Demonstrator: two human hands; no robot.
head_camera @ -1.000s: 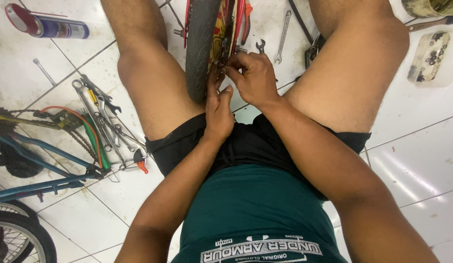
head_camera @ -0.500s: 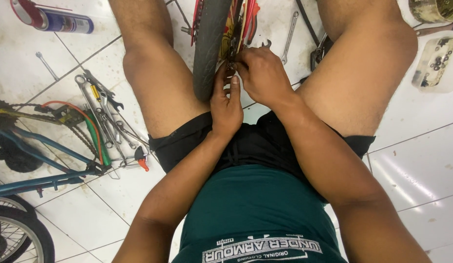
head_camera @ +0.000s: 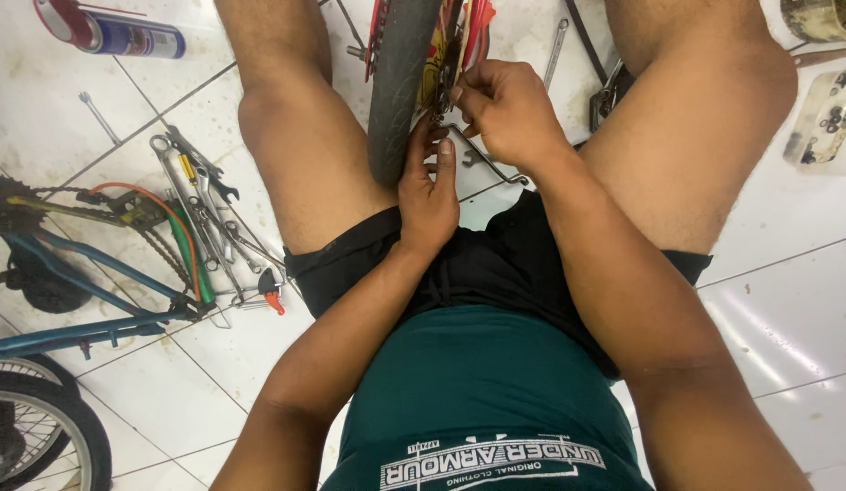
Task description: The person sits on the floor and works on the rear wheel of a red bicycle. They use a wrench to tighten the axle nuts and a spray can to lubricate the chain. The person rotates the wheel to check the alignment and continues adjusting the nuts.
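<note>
The bicycle wheel [head_camera: 400,86] stood upright on the tiled floor [head_camera: 787,300] between my knees, its dark tyre facing me. My right hand [head_camera: 505,109] was pinched shut on a small metal fitting [head_camera: 438,111] at the wheel's right side, beside the red frame parts [head_camera: 473,27]. My left hand [head_camera: 428,195] pressed against the tyre just below it, fingers narrow, thumb raised, steadying rather than gripping. I judged the work on that fitting mid-way: it sat in place, but both hands were on it. A wrench [head_camera: 487,164] lay just right of the wheel. Well left of the wheel lay a cluster of spanners [head_camera: 200,205], a spray can [head_camera: 109,32] and a blue bicycle [head_camera: 68,273].
</note>
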